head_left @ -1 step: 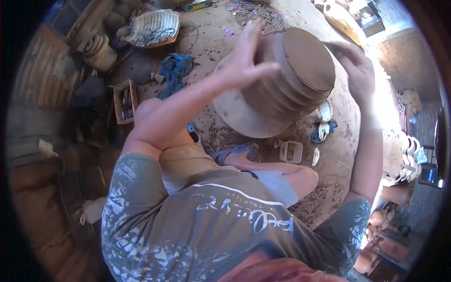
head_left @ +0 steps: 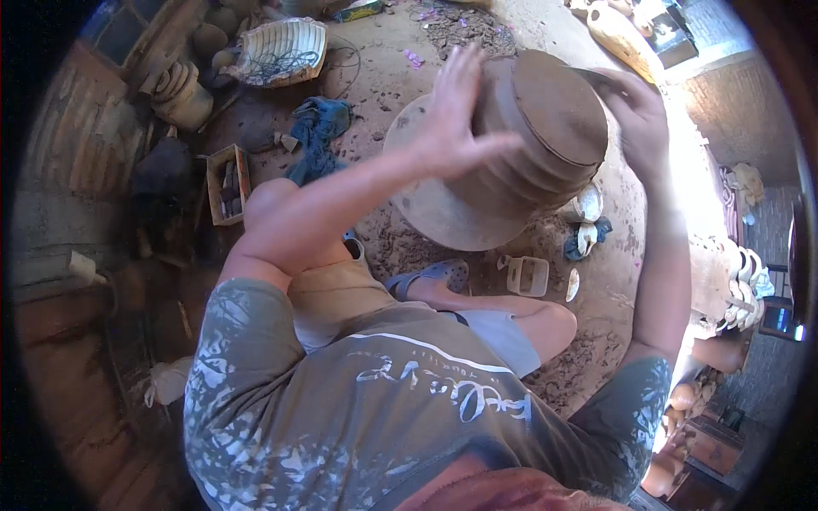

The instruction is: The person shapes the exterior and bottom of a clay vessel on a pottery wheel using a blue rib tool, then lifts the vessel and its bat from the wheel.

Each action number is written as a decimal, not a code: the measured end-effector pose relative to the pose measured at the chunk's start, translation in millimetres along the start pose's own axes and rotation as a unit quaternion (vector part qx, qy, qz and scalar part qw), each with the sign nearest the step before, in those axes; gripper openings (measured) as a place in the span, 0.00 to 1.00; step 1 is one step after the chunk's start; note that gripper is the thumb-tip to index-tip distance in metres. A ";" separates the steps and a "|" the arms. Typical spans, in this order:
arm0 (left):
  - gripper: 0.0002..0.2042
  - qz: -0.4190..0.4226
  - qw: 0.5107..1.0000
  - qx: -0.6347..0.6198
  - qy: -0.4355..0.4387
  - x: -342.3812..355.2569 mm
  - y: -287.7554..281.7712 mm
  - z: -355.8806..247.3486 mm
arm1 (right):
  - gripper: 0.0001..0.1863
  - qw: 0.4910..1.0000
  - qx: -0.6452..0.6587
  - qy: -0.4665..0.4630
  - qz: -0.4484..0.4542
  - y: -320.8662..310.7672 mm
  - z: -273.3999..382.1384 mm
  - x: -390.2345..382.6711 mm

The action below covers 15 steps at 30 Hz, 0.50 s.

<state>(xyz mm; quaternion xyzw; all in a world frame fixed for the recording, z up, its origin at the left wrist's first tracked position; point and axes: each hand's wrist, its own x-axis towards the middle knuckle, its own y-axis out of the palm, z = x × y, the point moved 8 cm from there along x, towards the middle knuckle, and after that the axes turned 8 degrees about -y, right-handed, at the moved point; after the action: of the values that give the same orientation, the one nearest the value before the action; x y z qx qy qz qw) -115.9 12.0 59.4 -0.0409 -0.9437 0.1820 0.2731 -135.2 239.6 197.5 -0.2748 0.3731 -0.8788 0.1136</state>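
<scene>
Brown earthen floor (head_left: 613, 272), strewn with dark crumbs, spreads around a broad pale disc (head_left: 460, 223). On the disc, in front of the person, stands a large clay vessel (head_left: 545, 128), dark brown and damp-looking, its side ringed by rounded ridges, its round top flat and smooth. Left hand (head_left: 460, 128), slightly blurred, is spread wide along the vessel's near left side, thumb apart from the fingers, grasping nothing. Right hand (head_left: 639, 119) curves loosely at the far side; something dark and thin shows by its fingertips, though whether it is held cannot be told. Leftward, an open box (head_left: 214, 189) contains dark elongated pieces. Nearer sits a small square tub (head_left: 528, 277), its contents unclear.
</scene>
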 end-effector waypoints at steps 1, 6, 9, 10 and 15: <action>0.67 -0.038 0.995 0.095 0.012 -16.1 7.1 -19.5 | 0.15 0.995 -0.090 -0.040 0.008 13.1 0.4 12.0; 0.73 -0.025 0.987 0.154 -0.030 -31.3 28.3 -33.4 | 0.14 0.987 -0.156 -0.044 -0.022 63.7 -4.2 51.7; 0.72 0.002 0.995 0.102 0.000 -16.9 19.7 -16.4 | 0.13 0.997 -0.057 -0.023 0.036 81.9 9.8 46.1; 0.71 0.015 0.997 0.076 0.016 -11.3 14.0 -10.4 | 0.12 0.995 -0.059 -0.055 0.060 81.6 23.8 36.9; 0.67 0.080 0.993 0.025 0.083 17.5 4.8 14.9 | 0.09 0.984 -0.007 -0.102 0.143 73.1 49.2 -7.7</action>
<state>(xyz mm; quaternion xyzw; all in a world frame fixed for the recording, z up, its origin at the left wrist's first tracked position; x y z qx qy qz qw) -138.8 14.9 54.7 -0.1248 -0.9064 0.2231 0.3363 -101.3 162.6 170.1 -0.3078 0.4015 -0.8180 0.2738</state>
